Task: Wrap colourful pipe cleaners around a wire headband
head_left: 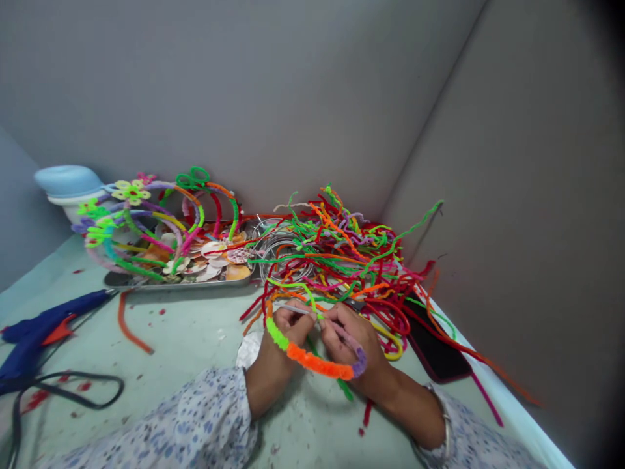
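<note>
Both my hands meet at the middle of the table over a curved headband (312, 360) wrapped in green, orange and purple pipe cleaner. My left hand (286, 332) pinches the green end of the band, fingers closed. My right hand (354, 339) grips the purple end and a thin pale purple pipe cleaner (305, 311) that runs between the two hands. Just behind my hands lies a big tangled heap of loose pipe cleaners (342, 254) in red, green, orange and yellow.
A metal tray (180, 283) at the back left holds finished wrapped headbands (146, 221) and paper flowers. Bare metal hoops (280, 251) lie beside it. A blue glue gun (43, 326) with its black cord sits at the left. A dark phone (437, 352) lies at the right, near the grey wall.
</note>
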The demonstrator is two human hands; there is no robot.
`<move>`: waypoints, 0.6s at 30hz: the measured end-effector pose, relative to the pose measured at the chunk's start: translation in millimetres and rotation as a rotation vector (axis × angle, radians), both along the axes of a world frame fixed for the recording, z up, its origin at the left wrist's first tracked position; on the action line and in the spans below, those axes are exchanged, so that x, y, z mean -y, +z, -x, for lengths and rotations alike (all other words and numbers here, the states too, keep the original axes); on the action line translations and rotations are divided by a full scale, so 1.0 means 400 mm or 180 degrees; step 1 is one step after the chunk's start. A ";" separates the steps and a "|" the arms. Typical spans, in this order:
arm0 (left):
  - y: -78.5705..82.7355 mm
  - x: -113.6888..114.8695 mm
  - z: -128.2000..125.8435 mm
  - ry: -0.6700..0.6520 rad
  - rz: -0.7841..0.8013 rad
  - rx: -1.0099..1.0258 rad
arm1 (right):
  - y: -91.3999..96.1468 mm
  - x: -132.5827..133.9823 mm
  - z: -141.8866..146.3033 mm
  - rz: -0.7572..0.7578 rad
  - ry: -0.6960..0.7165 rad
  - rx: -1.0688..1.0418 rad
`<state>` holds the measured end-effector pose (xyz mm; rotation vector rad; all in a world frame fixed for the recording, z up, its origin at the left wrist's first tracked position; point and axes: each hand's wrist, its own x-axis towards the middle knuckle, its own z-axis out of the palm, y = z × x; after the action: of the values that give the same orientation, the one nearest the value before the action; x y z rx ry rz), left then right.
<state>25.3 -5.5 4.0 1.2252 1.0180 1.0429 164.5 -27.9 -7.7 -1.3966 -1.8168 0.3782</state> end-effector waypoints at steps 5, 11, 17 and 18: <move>0.010 0.002 -0.001 -0.0011 0.0013 -0.0087 | -0.005 -0.002 0.002 0.0162 -0.0064 -0.0117; 0.010 -0.004 -0.007 0.0106 -0.0155 -0.0137 | -0.011 -0.005 0.002 0.0570 -0.0138 -0.0705; 0.008 -0.004 -0.004 0.0102 -0.0193 -0.0207 | -0.008 -0.006 0.002 0.0612 -0.0167 -0.0643; 0.009 -0.003 -0.004 0.0130 -0.0167 -0.0250 | -0.008 -0.006 0.002 0.0576 -0.0164 -0.0581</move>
<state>26.7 -4.2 7.7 1.3016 1.0859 1.0659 163.7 -25.4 -10.7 -1.4768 -1.6273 0.6353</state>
